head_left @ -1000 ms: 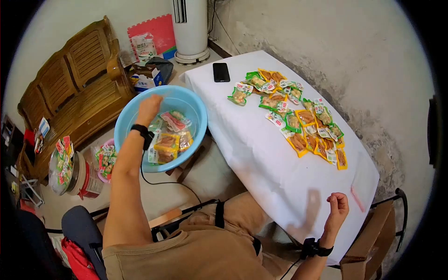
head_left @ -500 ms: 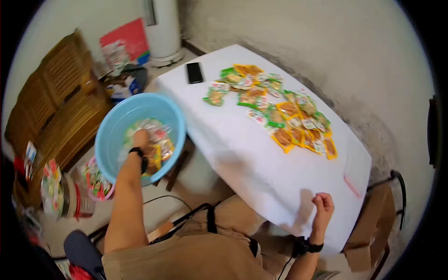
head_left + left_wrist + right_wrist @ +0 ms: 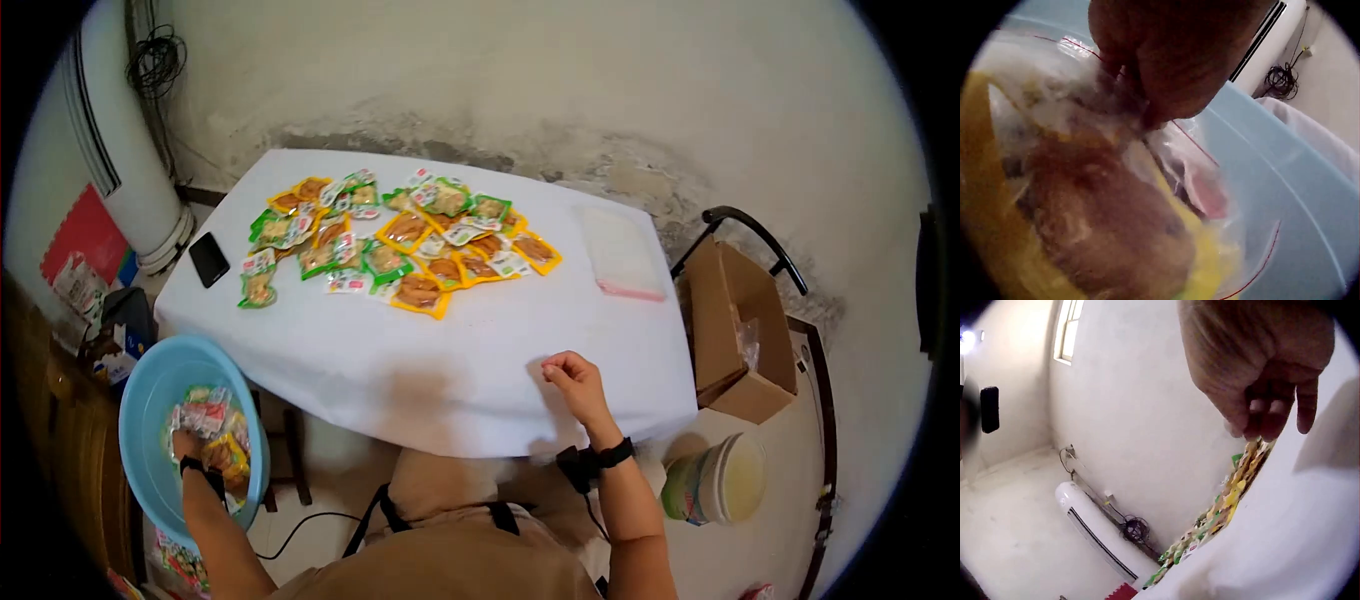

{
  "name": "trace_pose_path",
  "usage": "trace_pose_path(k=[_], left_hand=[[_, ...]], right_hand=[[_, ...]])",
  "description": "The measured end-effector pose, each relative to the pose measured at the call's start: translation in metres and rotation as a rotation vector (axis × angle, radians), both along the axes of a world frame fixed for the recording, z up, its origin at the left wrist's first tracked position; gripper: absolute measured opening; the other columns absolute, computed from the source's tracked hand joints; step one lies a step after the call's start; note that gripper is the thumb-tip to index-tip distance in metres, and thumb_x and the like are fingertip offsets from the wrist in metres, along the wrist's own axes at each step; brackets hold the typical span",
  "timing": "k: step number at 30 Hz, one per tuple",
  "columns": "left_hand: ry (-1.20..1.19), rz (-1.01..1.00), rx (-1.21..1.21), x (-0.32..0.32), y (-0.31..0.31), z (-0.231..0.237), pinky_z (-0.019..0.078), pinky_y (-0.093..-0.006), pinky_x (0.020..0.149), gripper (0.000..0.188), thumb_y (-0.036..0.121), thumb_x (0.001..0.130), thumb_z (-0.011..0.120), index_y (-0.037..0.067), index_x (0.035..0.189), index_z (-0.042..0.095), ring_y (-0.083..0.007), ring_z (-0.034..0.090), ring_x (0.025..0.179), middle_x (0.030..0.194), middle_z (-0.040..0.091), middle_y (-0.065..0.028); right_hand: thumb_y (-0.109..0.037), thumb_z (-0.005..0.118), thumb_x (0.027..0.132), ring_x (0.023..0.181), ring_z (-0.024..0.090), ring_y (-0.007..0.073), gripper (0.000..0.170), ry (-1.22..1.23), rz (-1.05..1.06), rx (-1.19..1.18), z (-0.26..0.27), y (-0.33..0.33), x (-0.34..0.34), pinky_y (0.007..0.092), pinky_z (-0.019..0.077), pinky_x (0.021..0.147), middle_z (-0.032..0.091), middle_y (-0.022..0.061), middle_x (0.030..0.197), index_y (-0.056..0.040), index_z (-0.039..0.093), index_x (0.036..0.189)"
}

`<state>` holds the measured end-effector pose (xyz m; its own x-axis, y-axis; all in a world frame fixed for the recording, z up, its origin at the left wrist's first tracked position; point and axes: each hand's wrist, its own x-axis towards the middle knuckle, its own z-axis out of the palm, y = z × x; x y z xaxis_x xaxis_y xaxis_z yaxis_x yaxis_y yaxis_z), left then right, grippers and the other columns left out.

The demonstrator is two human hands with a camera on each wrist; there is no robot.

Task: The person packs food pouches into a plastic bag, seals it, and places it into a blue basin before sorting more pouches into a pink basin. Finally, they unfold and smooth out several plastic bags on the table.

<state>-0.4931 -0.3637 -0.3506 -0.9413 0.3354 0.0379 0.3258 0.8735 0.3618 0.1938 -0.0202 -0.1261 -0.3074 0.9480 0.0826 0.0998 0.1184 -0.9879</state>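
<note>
My left hand point(image 3: 185, 443) reaches down into the light blue basin point(image 3: 142, 385), among bagged snack packets. In the left wrist view, its fingers and thumb pinch the top of a clear zip bag point(image 3: 1072, 125) with a red seal line; a yellow-edged packet of brown food point(image 3: 1104, 219) shows inside. The fingertips are partly hidden by the blurred plastic. My right hand point(image 3: 577, 385) hovers near the table's front edge, fingers loosely curled and holding nothing. Beyond it, yellow and green snack packets point(image 3: 420, 292) lie spread over the white-covered table point(image 3: 500, 360).
On the table's right lies a stack of clear bags point(image 3: 625, 250) with a pink edge; a black phone point(image 3: 209, 260) lies at the left. A cardboard box point(image 3: 715, 330) and a white-rimmed bucket point(image 3: 725, 480) stand to the right. A dark stool point(image 3: 293, 460) is beside the basin.
My left hand has gone down from above the basin into the packets. The head view has swung right, bringing the clear bags and bucket into sight. The right hand stays loosely curled.
</note>
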Motion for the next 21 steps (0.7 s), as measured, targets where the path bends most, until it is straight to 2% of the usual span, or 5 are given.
trace_pose_path(k=[2,7,9,14,21], left_hand=[[0.290,-0.294,-0.232,-0.031,-0.011,-0.022,0.0426,-0.0475,0.058,0.023,0.020,0.069,0.056,-0.003,0.071,0.060,-0.0404,0.054,0.063,0.064,0.056,-0.0217],[0.146,-0.189,-0.164,0.036,0.035,0.102,0.0440,-0.0426,0.063,0.018,0.016,0.077,0.055,-0.001,0.077,0.059,-0.0363,0.055,0.071,0.079,0.058,-0.0210],[0.292,-0.326,0.218,0.062,0.060,0.141,0.0445,-0.0368,0.063,0.016,0.014,0.083,0.052,0.000,0.083,0.058,-0.0307,0.056,0.073,0.086,0.059,-0.0169],[0.010,-0.685,0.809,0.217,0.183,0.224,0.0444,-0.0282,0.064,0.013,0.014,0.084,0.053,0.002,0.089,0.057,-0.0189,0.057,0.077,0.090,0.059,-0.0086],[-0.021,-1.247,0.905,0.442,0.307,0.230,0.0458,-0.0327,0.072,0.006,0.001,0.075,0.057,0.001,0.080,0.060,-0.0284,0.056,0.080,0.083,0.059,-0.0132]], right_hand=[[-0.009,0.057,0.082,0.066,0.048,0.0049,0.009,-0.021,-0.027,0.015,0.000,0.009,0.010,0.0186,0.0391,0.061,0.057,-0.0020,0.073,-0.0011,0.060,0.085],[-0.011,0.057,0.082,0.069,0.050,0.0057,0.011,-0.229,-0.085,0.015,0.009,0.025,0.042,0.0203,0.0420,0.066,0.058,0.0006,0.074,0.0004,0.059,0.084],[-0.012,0.058,0.081,0.068,0.051,0.0076,0.012,-0.288,-0.108,0.060,0.003,0.044,0.056,0.0213,0.0424,0.065,0.059,0.0021,0.074,-0.0002,0.060,0.084],[-0.012,0.060,0.077,0.070,0.056,0.0192,0.013,-0.580,-0.161,0.377,0.025,0.071,0.060,0.0281,0.0448,0.066,0.060,0.0089,0.081,-0.0020,0.061,0.086],[-0.012,0.062,0.069,0.095,0.052,0.0280,0.032,-0.994,-0.528,0.804,0.020,0.162,0.102,0.0372,0.0454,0.075,0.056,0.0130,0.098,-0.0047,0.057,0.100]])
